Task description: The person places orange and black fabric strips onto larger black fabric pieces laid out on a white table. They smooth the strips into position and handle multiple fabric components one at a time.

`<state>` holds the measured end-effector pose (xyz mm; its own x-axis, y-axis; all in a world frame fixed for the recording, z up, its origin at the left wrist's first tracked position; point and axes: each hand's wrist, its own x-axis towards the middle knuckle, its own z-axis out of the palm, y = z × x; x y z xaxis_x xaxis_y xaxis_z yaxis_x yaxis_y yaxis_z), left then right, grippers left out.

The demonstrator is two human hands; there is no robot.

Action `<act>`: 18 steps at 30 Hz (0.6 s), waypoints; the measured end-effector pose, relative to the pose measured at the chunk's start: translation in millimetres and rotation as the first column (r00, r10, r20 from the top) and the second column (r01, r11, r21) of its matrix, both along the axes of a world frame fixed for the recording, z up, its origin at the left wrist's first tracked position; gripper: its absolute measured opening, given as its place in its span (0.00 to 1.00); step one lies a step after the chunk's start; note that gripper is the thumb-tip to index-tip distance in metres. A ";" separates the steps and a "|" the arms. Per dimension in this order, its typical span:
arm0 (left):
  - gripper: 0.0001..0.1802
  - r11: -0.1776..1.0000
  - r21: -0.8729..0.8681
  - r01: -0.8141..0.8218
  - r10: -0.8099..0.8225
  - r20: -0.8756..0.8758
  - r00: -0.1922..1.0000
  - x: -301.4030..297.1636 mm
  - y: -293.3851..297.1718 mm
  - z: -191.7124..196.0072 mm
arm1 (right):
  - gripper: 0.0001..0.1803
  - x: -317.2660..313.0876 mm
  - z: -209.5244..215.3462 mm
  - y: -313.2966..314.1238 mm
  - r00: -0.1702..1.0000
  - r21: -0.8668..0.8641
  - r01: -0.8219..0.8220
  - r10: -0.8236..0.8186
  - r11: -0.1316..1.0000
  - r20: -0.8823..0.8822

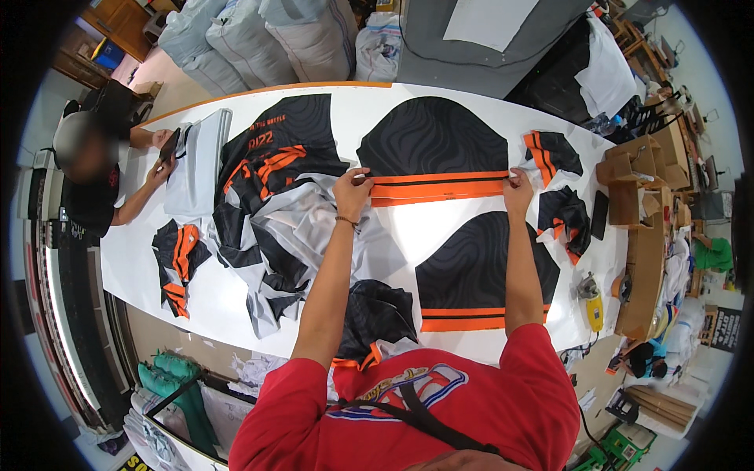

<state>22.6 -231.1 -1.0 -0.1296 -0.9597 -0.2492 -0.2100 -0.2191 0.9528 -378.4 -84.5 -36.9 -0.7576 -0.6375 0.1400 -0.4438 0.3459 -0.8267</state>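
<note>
A black wavy-patterned fabric sleeve panel (pixel 433 135) with an orange band along its near edge lies on the white table (pixel 424 235). My left hand (pixel 353 192) pinches the left end of that band. My right hand (pixel 517 191) is closed on its right end, so the edge is stretched straight between them. A second, similar sleeve panel (pixel 479 271) lies nearer to me, partly under my right forearm. Left of my left hand is a heap of grey and black fabric pieces (pixel 302 220), beside a black panel with orange print (pixel 275 149).
Small black-and-orange bundles (pixel 552 155) lie at the table's right side, near a yellow electric cutter (pixel 591 302). Cardboard boxes (pixel 628 169) stand beyond. At the far left another person (pixel 90 157) holds a phone over folded grey fabric (pixel 200 161). Stuffed sacks (pixel 251 43) stand behind the table.
</note>
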 end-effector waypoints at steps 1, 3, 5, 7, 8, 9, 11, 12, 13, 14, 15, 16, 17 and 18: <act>0.15 1.000 -0.001 0.006 -0.006 0.016 1.000 1.0 1.9 0.8 | 0.20 -0.6 -1.5 2.1 0.998 -0.039 -0.019 0.017 0.999 -0.056; 0.15 1.000 0.013 0.021 -0.022 0.019 1.000 2.7 5.4 0.8 | 0.20 -1.8 -3.9 5.0 0.998 -0.063 -0.020 0.016 0.998 -0.059; 0.15 1.000 0.009 0.021 -0.021 0.023 1.000 3.8 8.3 -0.3 | 0.19 -2.2 -5.8 7.3 0.999 -0.130 -0.035 0.037 0.991 0.010; 0.13 1.000 -0.019 0.005 -0.004 0.028 1.000 4.1 10.0 -1.5 | 0.19 -2.1 -6.6 8.6 0.999 -0.152 -0.045 0.049 0.987 0.023; 0.13 1.000 -0.016 0.011 -0.010 0.035 0.999 4.1 10.4 -2.1 | 0.18 -2.0 -6.5 9.1 0.999 -0.137 -0.049 0.050 0.989 0.001; 0.12 1.000 -0.017 0.013 -0.012 0.036 0.999 4.2 10.7 -2.7 | 0.18 -1.6 -6.2 9.7 0.999 -0.102 -0.016 0.019 0.995 0.028; 0.12 1.000 -0.021 0.013 -0.012 0.035 0.999 4.3 11.3 -3.7 | 0.18 -0.8 -5.0 11.0 0.998 -0.153 -0.060 0.059 0.986 -0.005; 0.11 1.000 -0.026 0.011 -0.010 0.034 0.999 4.4 11.6 -4.4 | 0.18 -0.5 -4.4 12.0 0.998 -0.143 -0.031 0.040 0.989 0.058; 0.11 1.000 -0.016 0.005 -0.005 0.042 0.999 4.6 12.1 -5.3 | 0.18 -0.6 -4.1 12.9 0.998 -0.163 -0.066 0.067 0.984 -0.003; 0.11 0.999 -0.053 0.008 -0.004 0.061 0.998 4.8 12.8 -6.7 | 0.18 -1.0 -4.5 14.2 0.997 -0.158 -0.071 0.070 0.985 -0.010; 0.11 0.997 -0.075 0.006 0.001 0.090 0.996 5.0 13.4 -8.4 | 0.18 -2.0 -5.6 15.2 0.998 -0.140 -0.046 0.051 0.989 0.036; 0.11 0.995 -0.102 0.003 0.008 0.115 0.993 5.0 14.2 -10.5 | 0.18 -3.8 -7.5 16.2 0.997 -0.157 -0.076 0.075 0.985 -0.014; 0.11 0.995 -0.103 0.003 0.009 0.120 0.993 4.9 14.7 -12.8 | 0.18 -6.1 -10.4 17.0 0.997 -0.159 -0.079 0.078 0.984 -0.011; 0.11 0.994 -0.109 0.002 0.011 0.122 0.992 4.7 15.4 -15.1 | 0.18 -8.2 -14.8 17.1 0.996 -0.157 -0.070 0.077 0.985 0.038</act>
